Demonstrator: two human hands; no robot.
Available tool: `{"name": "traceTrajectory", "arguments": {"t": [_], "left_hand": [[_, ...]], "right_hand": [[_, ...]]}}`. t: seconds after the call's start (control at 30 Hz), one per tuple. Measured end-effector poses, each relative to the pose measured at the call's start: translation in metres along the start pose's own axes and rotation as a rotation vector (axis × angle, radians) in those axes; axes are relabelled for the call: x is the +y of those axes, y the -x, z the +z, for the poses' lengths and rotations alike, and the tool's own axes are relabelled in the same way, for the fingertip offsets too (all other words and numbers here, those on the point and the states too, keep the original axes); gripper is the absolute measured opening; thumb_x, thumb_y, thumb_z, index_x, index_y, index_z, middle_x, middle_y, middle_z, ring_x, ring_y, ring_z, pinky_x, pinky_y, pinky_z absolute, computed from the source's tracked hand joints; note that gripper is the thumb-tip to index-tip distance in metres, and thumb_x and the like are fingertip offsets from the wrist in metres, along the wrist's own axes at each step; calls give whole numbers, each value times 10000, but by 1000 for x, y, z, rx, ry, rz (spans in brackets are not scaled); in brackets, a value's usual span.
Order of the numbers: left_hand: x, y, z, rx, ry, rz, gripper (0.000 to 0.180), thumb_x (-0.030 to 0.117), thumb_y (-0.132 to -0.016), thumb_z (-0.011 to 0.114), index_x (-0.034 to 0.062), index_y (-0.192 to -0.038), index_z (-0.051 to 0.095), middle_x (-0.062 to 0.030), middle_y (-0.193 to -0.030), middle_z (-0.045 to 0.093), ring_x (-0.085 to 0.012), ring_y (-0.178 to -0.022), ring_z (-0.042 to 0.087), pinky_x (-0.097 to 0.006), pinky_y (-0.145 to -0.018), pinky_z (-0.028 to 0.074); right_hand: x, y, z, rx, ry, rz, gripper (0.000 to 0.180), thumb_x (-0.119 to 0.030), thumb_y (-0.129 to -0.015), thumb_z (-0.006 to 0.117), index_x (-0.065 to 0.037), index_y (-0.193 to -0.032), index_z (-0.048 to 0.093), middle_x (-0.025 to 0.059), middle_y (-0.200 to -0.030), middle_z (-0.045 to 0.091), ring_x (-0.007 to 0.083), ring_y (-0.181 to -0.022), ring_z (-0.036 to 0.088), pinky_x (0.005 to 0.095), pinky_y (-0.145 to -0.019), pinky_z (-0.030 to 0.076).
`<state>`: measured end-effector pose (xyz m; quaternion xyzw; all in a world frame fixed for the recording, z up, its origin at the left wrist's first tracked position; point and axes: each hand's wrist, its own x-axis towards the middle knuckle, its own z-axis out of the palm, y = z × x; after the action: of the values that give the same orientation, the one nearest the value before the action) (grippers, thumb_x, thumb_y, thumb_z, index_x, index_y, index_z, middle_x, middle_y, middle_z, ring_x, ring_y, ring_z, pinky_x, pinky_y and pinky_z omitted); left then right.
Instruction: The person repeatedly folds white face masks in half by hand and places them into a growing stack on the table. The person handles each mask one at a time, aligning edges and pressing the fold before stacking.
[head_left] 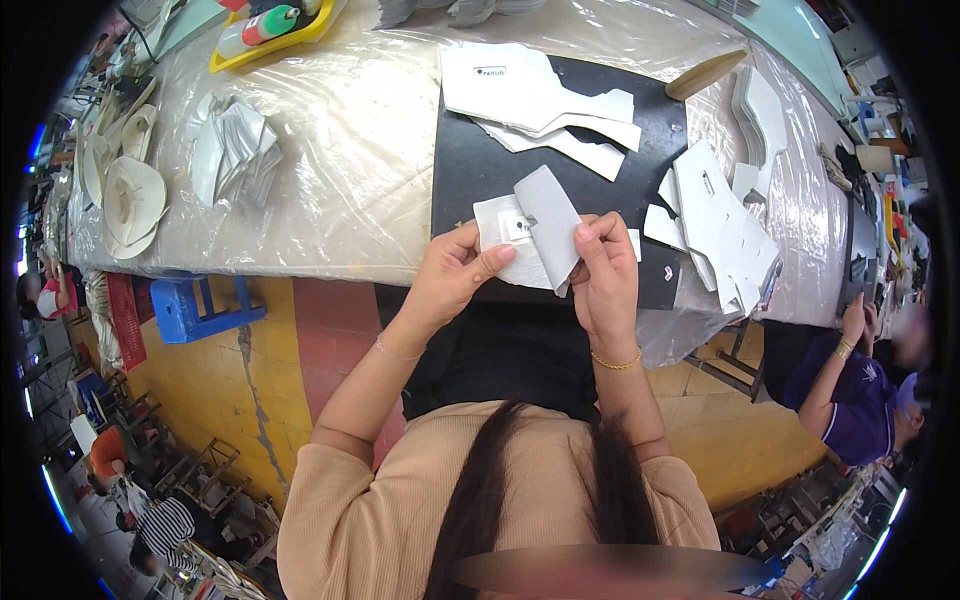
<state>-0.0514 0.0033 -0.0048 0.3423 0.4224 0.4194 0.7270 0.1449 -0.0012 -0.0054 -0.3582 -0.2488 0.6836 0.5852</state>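
Between my hands, over the near edge of a black board, is a white cut piece with a small printed label mark. Its grey flap is folded across the right side. My left hand pinches the piece's lower left edge, thumb on top. My right hand grips the flap's right edge between thumb and fingers. Just beyond them, a stack of white cut-out pieces lies on the board. A pointed wooden tool rests at the board's far right corner.
More white cut pieces are spread at the right, with another stack behind. On the plastic-covered table's left stand a bundle of pieces, rounded pieces and a yellow tray holding a bottle. A blue stool sits below.
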Motion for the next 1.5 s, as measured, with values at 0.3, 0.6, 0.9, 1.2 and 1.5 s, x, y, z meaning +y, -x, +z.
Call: {"name": "traceTrajectory", "arguments": {"t": [0.3,0.6,0.9,1.2,1.5], "left_hand": [[4,-3,2,73,238,-11,483,148,-927,746,3,-1299,476,-119,-1138,641,-132,-1006,636,-284,-869,540],[1,-11,4,189,7,73,583,19,-860,781,16,-1322,425,-135,-1114,625,-146,-1019,626,-286,-870,540],[0,-9,3,144,-137,67,584,-29,-858,744,40,-1338,419,-157,-1076,653,-154,-999,635,-284,-859,521],[8,-6,-21,143,-353,65,618,-26,-839,755,54,-1365,441,-149,-1044,667,-154,-958,642,-284,-838,515],[32,6,-23,413,-1317,600,526,53,-896,731,21,-1365,495,-67,-1019,625,-116,-818,562,-249,-726,469]], "right_hand": [[12,10,13,5,407,-176,151,-119,-999,650,-19,-960,543,57,-1034,619,63,-828,551,219,-715,474],[19,12,3,102,152,-193,124,-116,-1035,582,-37,-998,494,52,-1081,602,53,-844,532,218,-719,463],[14,14,-11,302,-14,-180,150,-199,-1064,531,-72,-1044,454,53,-1087,585,104,-867,613,286,-664,583],[2,4,-33,348,58,-230,164,-244,-1082,487,-97,-1052,419,60,-948,609,113,-743,655,280,-567,585],[-4,7,-23,143,229,-250,195,-258,-1066,537,-96,-1068,429,34,-934,590,95,-750,638,254,-631,559]]}}
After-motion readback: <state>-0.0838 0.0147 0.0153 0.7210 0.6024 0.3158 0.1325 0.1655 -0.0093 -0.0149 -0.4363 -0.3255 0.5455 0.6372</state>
